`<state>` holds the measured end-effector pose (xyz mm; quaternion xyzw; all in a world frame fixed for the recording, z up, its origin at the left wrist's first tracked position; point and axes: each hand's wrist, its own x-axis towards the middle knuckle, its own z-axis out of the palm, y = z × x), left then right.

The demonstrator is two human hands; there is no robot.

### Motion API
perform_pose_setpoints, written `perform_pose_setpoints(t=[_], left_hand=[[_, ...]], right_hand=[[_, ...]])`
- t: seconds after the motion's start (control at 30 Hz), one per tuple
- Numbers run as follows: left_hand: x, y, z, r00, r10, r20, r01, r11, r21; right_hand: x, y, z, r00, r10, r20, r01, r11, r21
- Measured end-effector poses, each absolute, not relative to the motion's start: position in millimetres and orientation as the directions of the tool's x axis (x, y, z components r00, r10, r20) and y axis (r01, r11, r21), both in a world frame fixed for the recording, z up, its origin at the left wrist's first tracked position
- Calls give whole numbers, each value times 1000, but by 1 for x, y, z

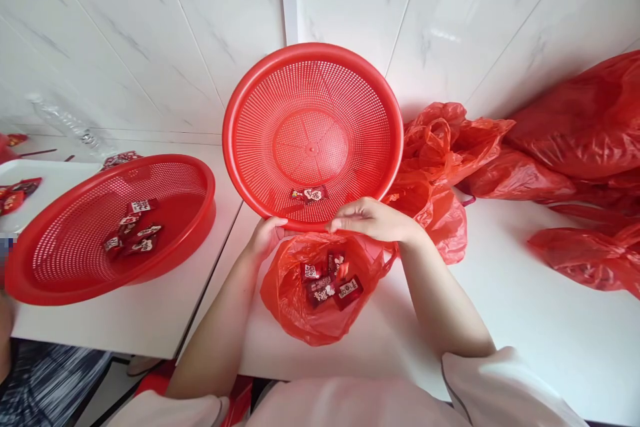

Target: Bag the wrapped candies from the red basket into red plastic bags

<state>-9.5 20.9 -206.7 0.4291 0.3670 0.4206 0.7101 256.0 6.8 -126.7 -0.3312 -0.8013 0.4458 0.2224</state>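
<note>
A round red plastic basket (313, 87) stands tilted up on its near rim, its open side facing me. One small red wrapped sweet (310, 195) lies at its low edge. My left hand (265, 235) grips the lower rim from below. My right hand (373, 219) rests on the rim beside it, fingers curled over the edge. Directly under the rim sits an open red plastic bag (290, 300) with several red wrapped sweets (330, 283) inside.
A second red basket (60, 240) holding several sweets sits at the left on a neighbouring white table. A heap of red plastic bags (565, 147) fills the right back. A clear plastic bottle (70, 123) lies by the tiled wall. A white tray (50, 177) holds more sweets.
</note>
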Motion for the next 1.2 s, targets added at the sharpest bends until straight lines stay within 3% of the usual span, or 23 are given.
perform_pose_setpoints(t=[0.1, 0.2, 0.33, 0.47, 0.6, 0.7, 0.87, 1.0, 1.2], left_hand=[[-8, 17, -207, 400, 902, -165, -285, 294, 912], [-3, 12, -207, 416, 894, -169, -282, 304, 910], [3, 6, -210, 435, 880, -192, -266, 329, 906], [5, 4, -214, 440, 871, -219, -250, 353, 902], [4, 7, -218, 434, 870, -233, -255, 366, 895], [1, 10, -218, 424, 878, -221, -270, 355, 895], [-5, 13, -214, 421, 880, -220, -271, 354, 895], [-6, 15, -212, 398, 895, -201, -294, 333, 896], [-7, 17, -208, 365, 906, -213, -264, 320, 910]], right_hand=[[247, 10, -136, -521, 824, 224, 403, 469, -786], [237, 18, -155, -449, 853, 266, 555, 500, -665], [225, 26, -180, -491, 833, 255, 640, 543, -543], [218, 29, -191, -527, 809, 260, 638, 578, -509], [216, 29, -190, -488, 817, 307, 579, 566, -587], [215, 29, -188, -416, 855, 309, 493, 498, -713], [220, 32, -181, -344, 926, 157, 126, 211, -969], [231, 33, -174, -364, 928, 79, -77, 54, -996], [240, 26, -161, -387, 921, 50, -137, -4, -991]])
